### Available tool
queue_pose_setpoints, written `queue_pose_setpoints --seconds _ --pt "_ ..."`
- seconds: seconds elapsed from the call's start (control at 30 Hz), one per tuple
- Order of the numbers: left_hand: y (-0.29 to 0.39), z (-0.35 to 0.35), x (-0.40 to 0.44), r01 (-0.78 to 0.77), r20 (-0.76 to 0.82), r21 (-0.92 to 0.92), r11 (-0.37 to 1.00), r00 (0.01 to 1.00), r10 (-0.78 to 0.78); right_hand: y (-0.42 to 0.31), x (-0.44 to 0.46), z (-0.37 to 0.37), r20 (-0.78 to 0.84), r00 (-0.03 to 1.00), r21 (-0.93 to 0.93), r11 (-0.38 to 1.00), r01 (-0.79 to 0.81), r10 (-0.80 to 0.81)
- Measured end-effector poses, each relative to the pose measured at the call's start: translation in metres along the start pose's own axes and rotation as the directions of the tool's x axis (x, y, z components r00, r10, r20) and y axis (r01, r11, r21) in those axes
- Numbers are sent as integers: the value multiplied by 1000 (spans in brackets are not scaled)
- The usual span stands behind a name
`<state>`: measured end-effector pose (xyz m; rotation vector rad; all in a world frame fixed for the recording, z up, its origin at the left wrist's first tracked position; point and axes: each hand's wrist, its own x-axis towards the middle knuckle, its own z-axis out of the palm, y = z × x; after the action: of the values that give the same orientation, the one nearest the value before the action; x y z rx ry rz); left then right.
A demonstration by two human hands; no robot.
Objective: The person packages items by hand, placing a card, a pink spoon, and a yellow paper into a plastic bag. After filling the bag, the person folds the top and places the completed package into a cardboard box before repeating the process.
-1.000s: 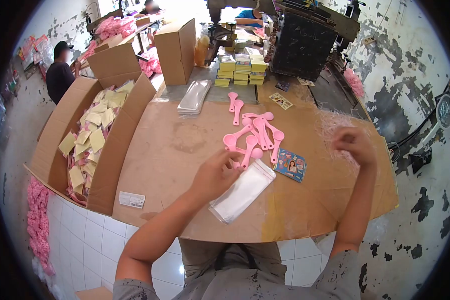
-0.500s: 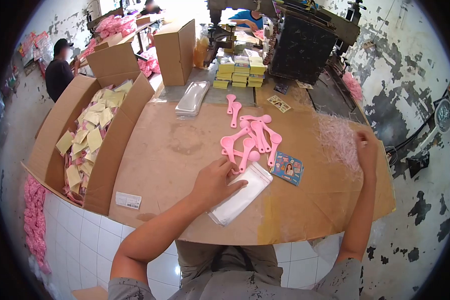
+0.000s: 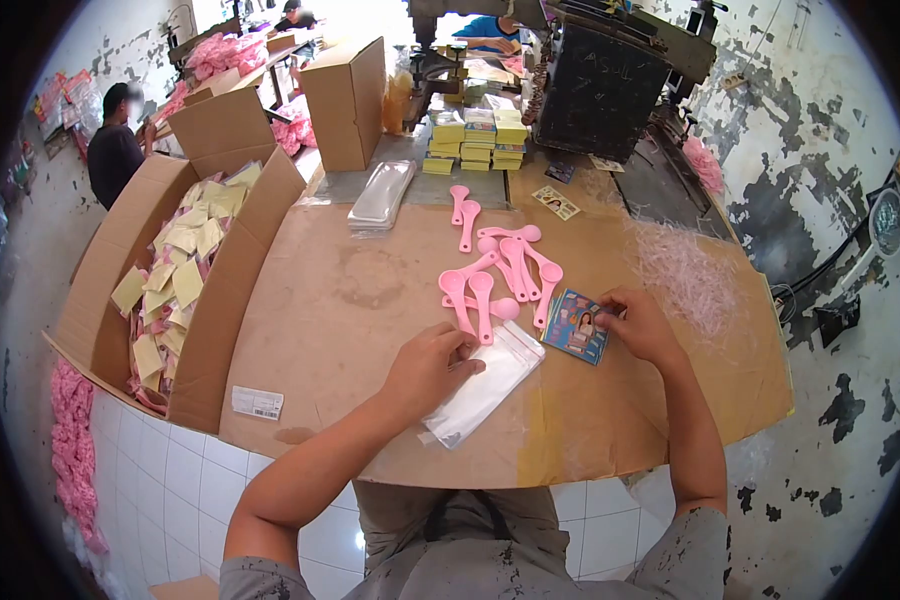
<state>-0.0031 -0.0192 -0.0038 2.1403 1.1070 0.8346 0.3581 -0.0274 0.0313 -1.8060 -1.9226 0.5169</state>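
My left hand [image 3: 432, 370] rests at the upper left edge of a stack of clear plastic bags [image 3: 480, 392], its fingers curled; whatever they pinch is too small to make out. My right hand [image 3: 638, 322] touches the right edge of a small stack of blue printed cards [image 3: 574, 328], thumb and fingertips closed on it. Beyond the bags several pink spoons [image 3: 515, 268] lie in a loose pile, one of them [image 3: 481, 305] close to my left fingertips.
An open carton [image 3: 210, 330] of yellow-carded packets stands left. Further back are more clear bags [image 3: 382, 195], stacked card bundles [image 3: 477, 140] and a black machine box [image 3: 600, 90]. Pink strands [image 3: 685, 280] lie right. A person [image 3: 116, 150] is at the far left.
My right hand has moved from the strands at the right, inward to the blue cards, and has closed on their edge. My left hand has stayed by the bags.
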Motion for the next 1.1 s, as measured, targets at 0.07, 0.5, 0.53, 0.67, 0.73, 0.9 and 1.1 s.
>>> queue_pose_setpoints --seconds 0.07,0.5,0.53,0.67,0.73,0.9,1.1 --pt "-4 2 1 19 6 -31 999 1000 -19 -2 2 -1 -66 996 -57 997 60 -64" --pt "1 4 -1 -34 -101 -21 999 994 32 -75 9 39 217 789 370 796 479 -575" --pt "1 3 0 -6 -59 -5 1000 998 6 -72 9 44 224 787 361 798 482 -576" --pt "4 -2 -1 48 42 64 997 998 -51 -66 3 53 180 758 315 766 560 -628" --pt "6 -3 0 81 62 53 995 995 -84 -66 2 57 131 747 352 735 580 -652" --pt "11 -6 1 261 71 -217 941 965 -251 -70 1 54 2 754 467 668 579 -656" --pt "6 -6 0 214 126 -315 925 975 -182 -71 -4 52 -44 762 483 654 582 -646"
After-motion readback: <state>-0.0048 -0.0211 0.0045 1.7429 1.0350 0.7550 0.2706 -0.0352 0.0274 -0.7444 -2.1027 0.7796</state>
